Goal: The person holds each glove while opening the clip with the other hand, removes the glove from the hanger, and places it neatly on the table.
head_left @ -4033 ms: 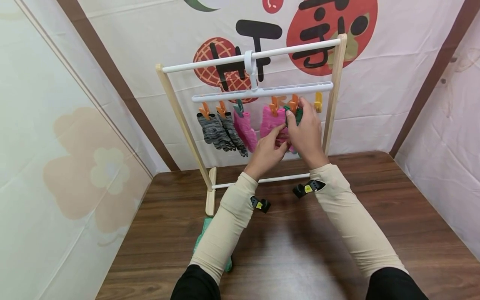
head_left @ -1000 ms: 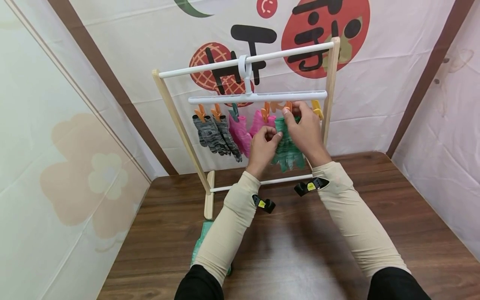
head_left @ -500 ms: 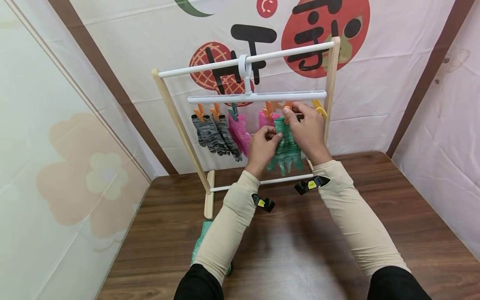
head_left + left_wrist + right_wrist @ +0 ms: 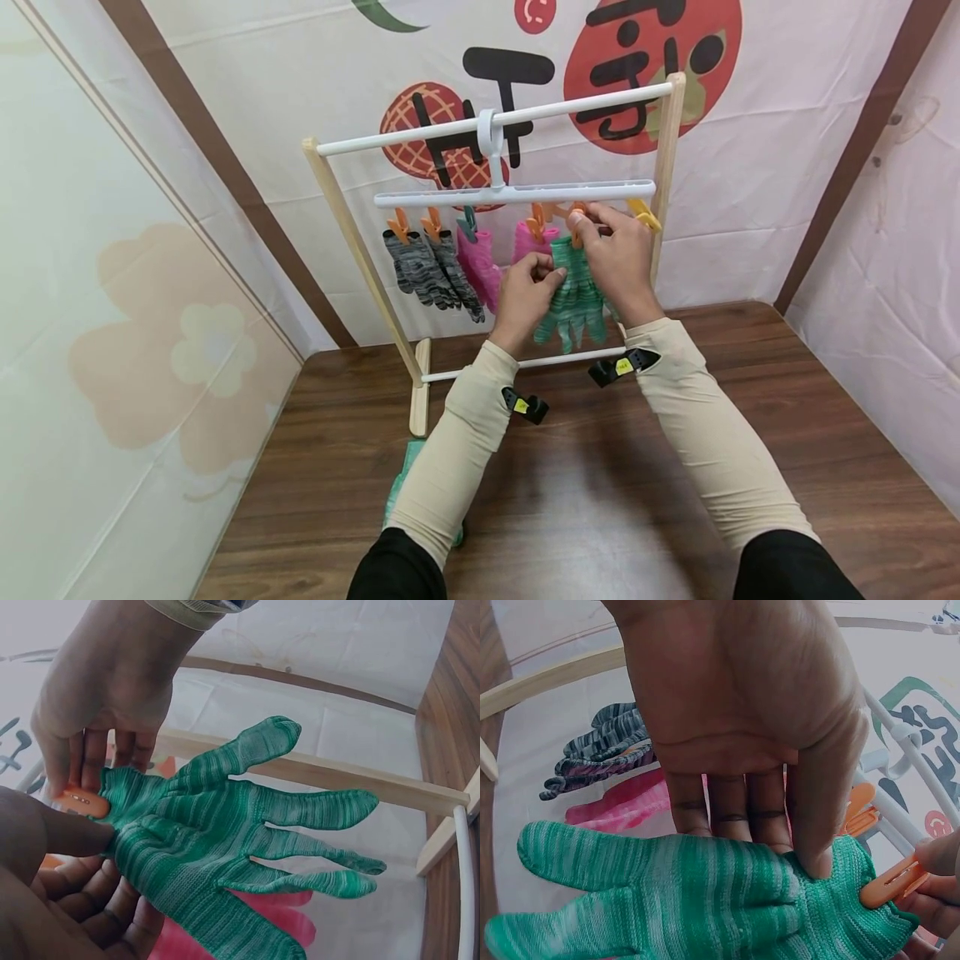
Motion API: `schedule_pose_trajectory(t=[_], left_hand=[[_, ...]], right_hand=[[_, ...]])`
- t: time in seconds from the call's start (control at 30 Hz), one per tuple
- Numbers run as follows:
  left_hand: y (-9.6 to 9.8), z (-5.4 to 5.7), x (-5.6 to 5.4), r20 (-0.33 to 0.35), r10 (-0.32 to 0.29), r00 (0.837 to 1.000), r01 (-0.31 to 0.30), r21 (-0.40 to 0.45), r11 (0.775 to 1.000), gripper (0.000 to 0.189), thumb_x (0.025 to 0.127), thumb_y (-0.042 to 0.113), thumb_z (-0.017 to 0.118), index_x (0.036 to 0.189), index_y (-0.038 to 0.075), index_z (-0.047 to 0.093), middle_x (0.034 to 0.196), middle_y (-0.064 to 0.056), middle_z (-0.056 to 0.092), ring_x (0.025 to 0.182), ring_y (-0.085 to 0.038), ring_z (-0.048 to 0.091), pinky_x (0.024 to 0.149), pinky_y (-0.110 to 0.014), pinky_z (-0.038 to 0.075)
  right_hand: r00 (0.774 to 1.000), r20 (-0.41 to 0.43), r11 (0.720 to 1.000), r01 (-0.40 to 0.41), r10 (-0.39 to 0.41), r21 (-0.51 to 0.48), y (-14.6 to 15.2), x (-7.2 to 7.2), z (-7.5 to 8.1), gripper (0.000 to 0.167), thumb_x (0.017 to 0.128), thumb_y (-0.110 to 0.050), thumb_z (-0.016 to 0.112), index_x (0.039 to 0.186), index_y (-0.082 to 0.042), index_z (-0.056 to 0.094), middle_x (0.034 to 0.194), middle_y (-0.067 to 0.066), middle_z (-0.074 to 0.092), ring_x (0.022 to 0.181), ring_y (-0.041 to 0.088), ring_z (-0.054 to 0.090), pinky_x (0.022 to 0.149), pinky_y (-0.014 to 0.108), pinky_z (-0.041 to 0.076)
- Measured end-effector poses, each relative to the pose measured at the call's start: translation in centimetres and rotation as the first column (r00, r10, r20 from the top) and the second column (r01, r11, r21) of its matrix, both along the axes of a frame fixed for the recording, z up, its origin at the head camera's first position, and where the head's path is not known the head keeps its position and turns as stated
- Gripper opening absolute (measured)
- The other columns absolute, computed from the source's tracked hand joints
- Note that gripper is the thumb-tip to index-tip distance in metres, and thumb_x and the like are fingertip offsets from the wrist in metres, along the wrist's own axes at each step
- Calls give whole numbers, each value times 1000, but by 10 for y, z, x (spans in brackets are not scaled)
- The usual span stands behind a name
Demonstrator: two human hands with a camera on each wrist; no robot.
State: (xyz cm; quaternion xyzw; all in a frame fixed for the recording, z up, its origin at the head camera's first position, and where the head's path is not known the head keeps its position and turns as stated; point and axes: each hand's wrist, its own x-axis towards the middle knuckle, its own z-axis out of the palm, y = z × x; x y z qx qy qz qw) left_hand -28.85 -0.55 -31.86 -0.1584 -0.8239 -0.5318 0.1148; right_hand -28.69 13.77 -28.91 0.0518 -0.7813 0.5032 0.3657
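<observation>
A green striped knit glove (image 4: 576, 292) hangs below the white clothes hanger (image 4: 517, 195), its fingers pointing down. My left hand (image 4: 522, 300) pinches the glove's cuff at its left edge, thumb on top of the knit. With thumb and fingers, my right hand (image 4: 618, 258) pinches an orange clothespin (image 4: 892, 885), whose tip lies over the cuff. In the left wrist view the same orange clothespin (image 4: 84, 801) sits at the cuff opening. Behind it a pink glove (image 4: 534, 237) hangs from another orange clothespin (image 4: 535, 222), partly covered by the green glove and my left hand.
Further left, grey-black gloves (image 4: 423, 271) and a pink glove (image 4: 480, 268) hang from clothespins. A yellow clothespin (image 4: 645, 215) is at the hanger's right end. The wooden rack (image 4: 365, 258) stands on the brown table (image 4: 600, 492). Another green glove (image 4: 408, 467) lies under my left forearm.
Four seconds ago the green glove was mostly hidden at my right hand; now it hangs spread out, with my left hand on its cuff. In the last second the yellow clothespin has tilted rightward.
</observation>
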Motion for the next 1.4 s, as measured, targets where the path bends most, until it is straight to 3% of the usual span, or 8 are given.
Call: schedule_pose_trajectory(t=[0.37, 0.6, 0.7, 0.87, 1.13, 1.4], left_hand=[[-5, -2, 0, 18, -20, 1000, 21, -19, 1000, 15, 98, 15, 69, 105, 2, 69, 90, -7, 66, 80, -17, 58, 70, -26, 44], [-9, -6, 2, 64, 7, 998, -4, -53, 999, 14, 98, 18, 70, 106, 6, 70, 92, -4, 66, 82, -17, 59, 73, -29, 47], [-12, -10, 3, 81, 15, 997, -10, -62, 998, 14, 98, 20, 70, 105, 8, 70, 92, -2, 66, 82, -16, 59, 74, -30, 47], [-16, -12, 5, 66, -9, 998, 13, -66, 998, 15, 99, 22, 69, 106, 9, 70, 93, -3, 66, 83, -18, 59, 76, -32, 47], [-25, -15, 9, 33, -36, 999, 38, -55, 998, 16, 99, 21, 70, 106, 8, 70, 93, -3, 66, 83, -17, 60, 75, -32, 48], [-34, -22, 17, 23, -73, 997, 74, -50, 996, 13, 99, 21, 70, 103, 9, 68, 89, -1, 64, 79, -16, 57, 71, -30, 46]], right_hand=[[1000, 7, 1000, 15, -15, -25, -2, 1, -1, 32, 98, -30, 70, 120, -8, 76, 113, 13, 73, 100, 26, 71, 86, 41, 56], [1000, -12, 999, 20, -21, -50, -2, -1, -1, 30, 98, -27, 71, 118, -6, 77, 109, 13, 74, 96, 22, 71, 83, 38, 56], [1000, 4, 999, 11, -11, -46, -2, -1, 0, 35, 98, -30, 70, 123, -5, 74, 112, 13, 73, 100, 22, 70, 87, 38, 56], [998, 57, 999, -20, 23, -48, -3, 1, 0, 46, 98, -37, 68, 133, -6, 67, 119, 13, 70, 109, 24, 67, 93, 40, 54], [991, 97, 991, -87, 96, -98, -5, 1, -1, 49, 100, -36, 64, 138, -5, 60, 121, 13, 68, 114, 24, 64, 99, 41, 50], [994, 62, 972, -78, 94, -222, -9, -2, 3, 44, 104, -36, 59, 136, -6, 62, 115, 12, 72, 104, 19, 65, 89, 29, 51]])
